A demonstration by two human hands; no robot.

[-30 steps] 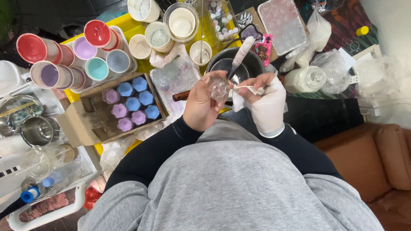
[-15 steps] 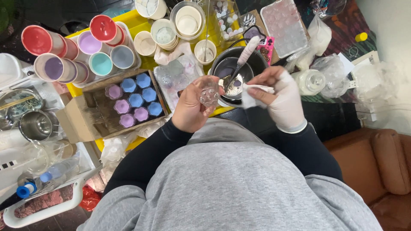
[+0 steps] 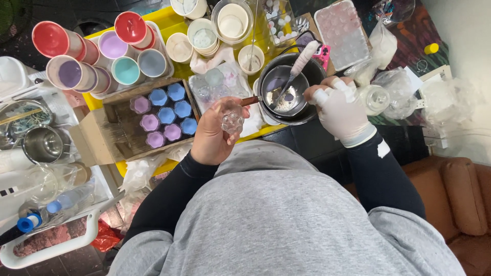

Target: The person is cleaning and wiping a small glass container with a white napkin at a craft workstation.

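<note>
A crowded yellow bench (image 3: 169, 20) fills the view. The left hand (image 3: 215, 135) closes its grip on a clear mould (image 3: 232, 118) above the lap; the gloved right hand (image 3: 340, 110) rests at the dark pot (image 3: 289, 92), grip unclear. Tilted, the mould could slip

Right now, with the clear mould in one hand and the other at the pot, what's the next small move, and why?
Probably bring the clear mould in the left hand beside the dark pot, since the gloved right hand rests at its rim and the mould sits apart.
</note>
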